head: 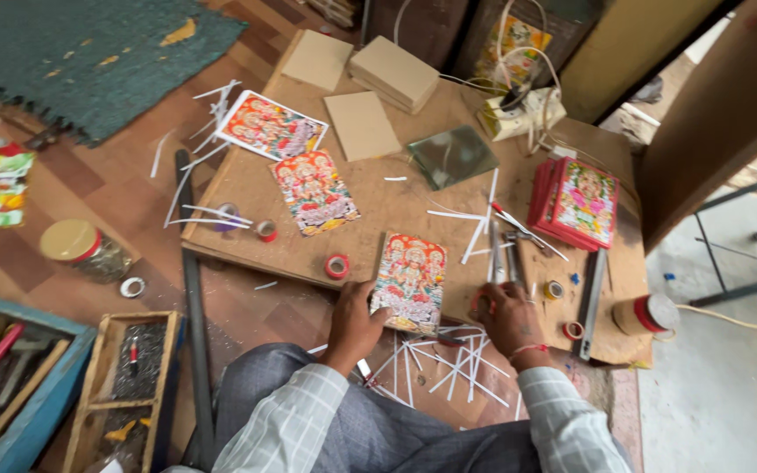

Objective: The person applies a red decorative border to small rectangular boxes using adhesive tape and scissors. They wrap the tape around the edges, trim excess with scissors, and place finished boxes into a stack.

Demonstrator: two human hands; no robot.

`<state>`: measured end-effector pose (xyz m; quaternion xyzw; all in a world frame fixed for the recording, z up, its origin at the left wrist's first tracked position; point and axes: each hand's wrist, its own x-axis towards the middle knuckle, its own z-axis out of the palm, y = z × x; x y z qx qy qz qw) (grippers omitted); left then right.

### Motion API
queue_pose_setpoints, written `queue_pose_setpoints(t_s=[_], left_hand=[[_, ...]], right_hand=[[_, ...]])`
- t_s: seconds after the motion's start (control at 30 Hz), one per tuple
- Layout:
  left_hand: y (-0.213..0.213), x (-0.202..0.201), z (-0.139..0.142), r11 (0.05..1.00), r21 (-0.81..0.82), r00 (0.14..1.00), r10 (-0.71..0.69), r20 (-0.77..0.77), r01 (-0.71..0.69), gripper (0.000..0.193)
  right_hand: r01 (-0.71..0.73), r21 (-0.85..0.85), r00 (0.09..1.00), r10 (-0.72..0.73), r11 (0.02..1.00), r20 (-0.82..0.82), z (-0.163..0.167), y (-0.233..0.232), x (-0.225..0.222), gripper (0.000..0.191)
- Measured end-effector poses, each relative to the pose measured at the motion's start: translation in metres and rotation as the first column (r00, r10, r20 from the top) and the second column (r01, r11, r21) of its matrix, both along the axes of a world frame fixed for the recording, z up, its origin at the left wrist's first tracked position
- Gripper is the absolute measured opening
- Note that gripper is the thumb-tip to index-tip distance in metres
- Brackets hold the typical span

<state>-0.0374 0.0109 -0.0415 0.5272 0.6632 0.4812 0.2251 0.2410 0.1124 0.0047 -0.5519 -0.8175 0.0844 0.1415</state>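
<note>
Nearest of all, thin white paper strips (431,363) lie crossed on the floor between the person's knees. Just past them, the left hand (354,322) rests with bent fingers on the near left edge of a bright picture card (410,280), which lies flat at the near edge of the brown worktop (378,206). The right hand (508,317) is curled around a small red tape roll (483,305) just right of the card. Another red tape roll (336,266) sits left of the card. Farther off, two more picture cards (295,162) lie flat, and a red stack of cards (574,203) sits to the right.
</note>
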Motion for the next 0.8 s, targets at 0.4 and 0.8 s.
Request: queue_pose_setpoints(t_s=[0.4, 0.8], left_hand=[[-0.008, -0.021, 0.054, 0.905, 0.152, 0.889, 0.42, -0.181, -0.397, 0.025], [0.019, -0.047, 0.04, 0.947, -0.095, 0.882, 0.247, -0.402, -0.308, 0.019]], right_hand=[[0.076, 0.086, 0.98, -0.059, 0.993, -0.191, 0.009, -0.028, -0.03, 0.058], [0.111, -0.225, 0.887, -0.199, 0.968, -0.418, 0.0, -0.02, -0.036, 0.048]])
